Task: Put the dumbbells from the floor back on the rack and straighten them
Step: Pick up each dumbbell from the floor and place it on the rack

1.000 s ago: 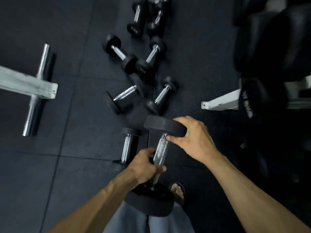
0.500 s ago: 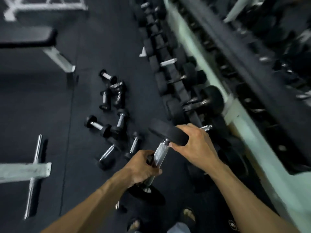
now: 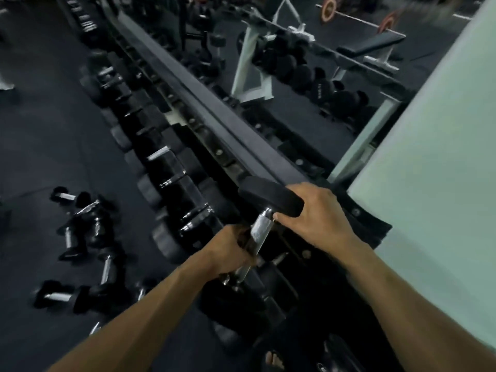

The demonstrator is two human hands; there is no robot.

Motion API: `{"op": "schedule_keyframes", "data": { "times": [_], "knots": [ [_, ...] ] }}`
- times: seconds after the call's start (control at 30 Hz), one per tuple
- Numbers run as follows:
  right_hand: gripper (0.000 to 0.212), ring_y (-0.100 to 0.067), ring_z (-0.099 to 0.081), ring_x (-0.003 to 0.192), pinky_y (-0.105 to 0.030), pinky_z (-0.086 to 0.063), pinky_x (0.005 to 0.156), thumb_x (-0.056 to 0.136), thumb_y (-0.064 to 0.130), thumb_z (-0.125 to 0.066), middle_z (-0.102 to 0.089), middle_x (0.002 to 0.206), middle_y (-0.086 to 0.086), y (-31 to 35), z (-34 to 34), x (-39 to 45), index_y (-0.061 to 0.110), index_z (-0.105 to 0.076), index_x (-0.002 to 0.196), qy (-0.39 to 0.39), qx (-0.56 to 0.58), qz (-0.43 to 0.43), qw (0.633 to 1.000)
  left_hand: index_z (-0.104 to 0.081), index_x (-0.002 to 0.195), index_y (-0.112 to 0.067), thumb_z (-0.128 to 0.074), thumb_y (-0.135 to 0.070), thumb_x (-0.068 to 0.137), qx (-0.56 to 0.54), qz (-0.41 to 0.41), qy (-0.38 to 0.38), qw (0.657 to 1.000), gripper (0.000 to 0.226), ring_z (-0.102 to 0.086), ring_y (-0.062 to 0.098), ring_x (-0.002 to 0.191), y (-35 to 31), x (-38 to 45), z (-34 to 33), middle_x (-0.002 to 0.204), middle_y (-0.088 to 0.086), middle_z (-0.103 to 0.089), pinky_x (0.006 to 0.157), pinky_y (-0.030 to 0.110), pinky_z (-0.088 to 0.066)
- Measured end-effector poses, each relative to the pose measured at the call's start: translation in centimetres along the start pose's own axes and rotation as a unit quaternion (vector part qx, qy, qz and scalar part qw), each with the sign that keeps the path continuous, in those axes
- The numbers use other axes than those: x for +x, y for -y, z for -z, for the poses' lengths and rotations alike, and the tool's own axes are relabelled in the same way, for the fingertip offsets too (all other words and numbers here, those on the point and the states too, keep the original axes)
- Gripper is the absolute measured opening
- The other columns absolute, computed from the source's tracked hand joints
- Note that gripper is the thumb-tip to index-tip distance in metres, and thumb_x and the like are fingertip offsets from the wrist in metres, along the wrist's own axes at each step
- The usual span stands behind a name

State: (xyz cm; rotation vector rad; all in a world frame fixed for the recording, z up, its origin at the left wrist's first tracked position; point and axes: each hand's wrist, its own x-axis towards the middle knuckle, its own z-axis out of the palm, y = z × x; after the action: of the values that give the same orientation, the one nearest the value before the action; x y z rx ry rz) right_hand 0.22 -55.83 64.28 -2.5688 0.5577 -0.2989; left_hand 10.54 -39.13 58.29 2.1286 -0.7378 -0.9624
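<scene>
I hold a black dumbbell (image 3: 261, 226) with a chrome handle, tilted, over the lower tier of the long rack (image 3: 204, 114). My left hand (image 3: 232, 251) grips the lower part of the handle. My right hand (image 3: 312, 213) clasps the upper black head from the right. The lower head is mostly hidden under my left hand. Several small black dumbbells (image 3: 80, 232) lie scattered on the dark floor to the left. The rack runs diagonally from the top left towards me, its lower row filled with dumbbells (image 3: 171, 181).
A pale green wall (image 3: 434, 183) stands close on the right. Behind the rack is a mirror showing a white rack frame (image 3: 252, 73), a bench and a barbell. My sandalled foot (image 3: 273, 359) shows at the bottom.
My view has swung up and right from the floor towards the rack and mirror. Both hands keep the same grip and the dumbbell has been carried over the rack's lower tier.
</scene>
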Motion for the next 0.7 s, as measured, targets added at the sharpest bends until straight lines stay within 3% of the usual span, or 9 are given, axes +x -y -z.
{"op": "schedule_keyframes", "data": {
  "times": [0.07,0.2,0.37,0.43,0.53,0.7],
  "knots": [
    [0.048,-0.020,-0.067,0.093,-0.037,-0.055,0.084,0.076,0.037,-0.082,-0.069,0.104,0.001,-3.0,1.9,0.5,0.020,-0.068,0.118,-0.027,-0.005,-0.024,0.999,-0.062,0.086,-0.021,-0.083,-0.012,0.066,0.025,-0.020,0.017,0.999,0.031,-0.062,0.012,0.069,-3.0,2.9,-1.4,0.072,-0.006,-0.064,0.064,0.028,-0.050],
    [0.047,-0.022,-0.066,0.094,-0.037,-0.054,0.086,0.077,0.036,-0.081,-0.068,0.107,-0.001,-8.6,4.8,0.5,0.018,-0.067,0.119,-0.064,-0.018,-0.082,0.994,-0.061,0.084,-0.019,-0.081,-0.014,0.068,0.080,-0.046,0.055,0.994,0.026,-0.062,0.015,0.078,-8.1,7.9,-4.5,0.077,-0.005,-0.064,0.069,0.030,-0.051],
    [0.043,-0.025,-0.066,0.091,-0.033,-0.052,0.084,0.076,0.034,-0.081,-0.071,0.103,-0.003,-14.5,5.9,-0.1,0.015,-0.069,0.112,-0.104,-0.016,-0.158,0.982,-0.065,0.104,-0.013,-0.079,-0.016,0.071,0.143,-0.059,0.115,0.981,0.036,-0.066,0.022,0.091,-11.9,12.5,-8.1,0.094,0.004,-0.070,0.080,0.035,-0.055],
    [0.041,-0.024,-0.066,0.088,-0.033,-0.052,0.082,0.076,0.034,-0.081,-0.071,0.100,-0.003,-16.2,5.5,-0.5,0.015,-0.069,0.110,-0.109,0.000,-0.182,0.977,-0.064,0.106,-0.016,-0.079,-0.018,0.072,0.172,-0.061,0.134,0.974,0.038,-0.064,0.019,0.091,-12.5,13.7,-9.2,0.096,0.001,-0.068,0.076,0.031,-0.051],
    [0.038,-0.021,-0.065,0.084,-0.031,-0.052,0.078,0.077,0.033,-0.080,-0.069,0.098,0.001,-17.8,5.0,-1.0,0.016,-0.069,0.109,-0.108,0.012,-0.182,0.977,-0.063,0.111,-0.017,-0.080,-0.019,0.072,0.189,-0.057,0.143,0.970,0.043,-0.061,0.017,0.092,-12.7,14.4,-10.0,0.099,-0.002,-0.065,0.076,0.026,-0.046],
    [0.036,-0.020,-0.064,0.080,-0.029,-0.051,0.075,0.079,0.032,-0.077,-0.067,0.095,0.002,-18.1,5.0,-1.2,0.017,-0.069,0.110,-0.104,0.018,-0.175,0.979,-0.062,0.118,-0.017,-0.081,-0.021,0.071,0.190,-0.045,0.141,0.971,0.051,-0.063,0.020,0.097,-12.8,14.1,-10.1,0.101,-0.001,-0.066,0.088,0.033,-0.053]
  ]
}}
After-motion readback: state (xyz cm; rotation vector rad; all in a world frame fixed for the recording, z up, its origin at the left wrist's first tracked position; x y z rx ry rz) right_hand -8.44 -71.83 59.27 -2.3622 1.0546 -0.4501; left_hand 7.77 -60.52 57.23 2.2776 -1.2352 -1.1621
